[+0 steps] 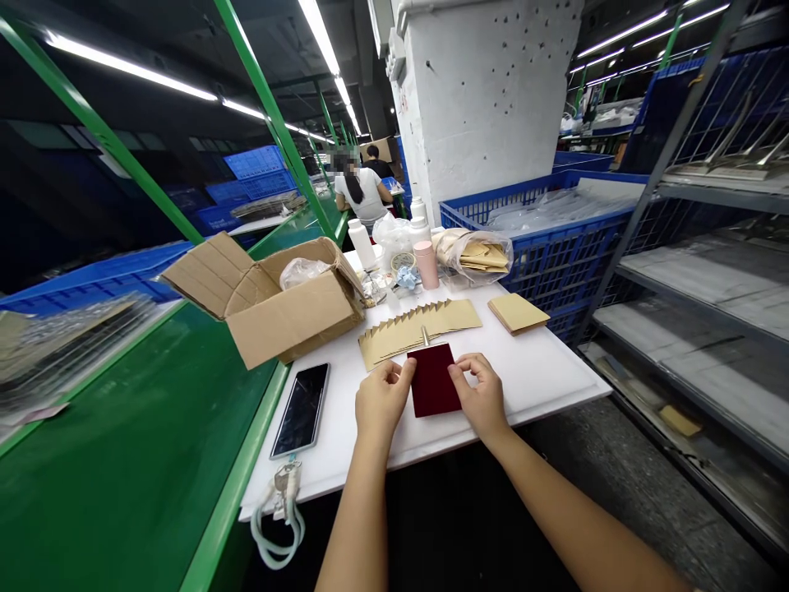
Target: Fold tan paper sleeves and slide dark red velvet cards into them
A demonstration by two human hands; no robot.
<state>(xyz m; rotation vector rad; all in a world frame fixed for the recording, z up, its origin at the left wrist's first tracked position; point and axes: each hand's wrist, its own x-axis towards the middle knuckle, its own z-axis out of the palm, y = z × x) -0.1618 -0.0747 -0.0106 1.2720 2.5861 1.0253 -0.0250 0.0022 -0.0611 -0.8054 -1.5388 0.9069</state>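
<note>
A dark red square piece (434, 381) is held over the front of the white table (530, 395). My left hand (385, 395) pinches its left edge between thumb and fingers. At the right edge, my right hand (481, 395) grips it the same way. Just behind it, a small metallic object (425, 335) lies near a row of overlapping tan envelopes (403, 330). A stack of tan envelopes (519, 313) rests farther right.
An open cardboard box (296, 308) and a phone (301, 409) with a cord are on the left. Bottles, a pink cup (426, 265) and a bagged bundle (477, 253) stand behind. A metal rack (708, 296) is at right; people sit farther back.
</note>
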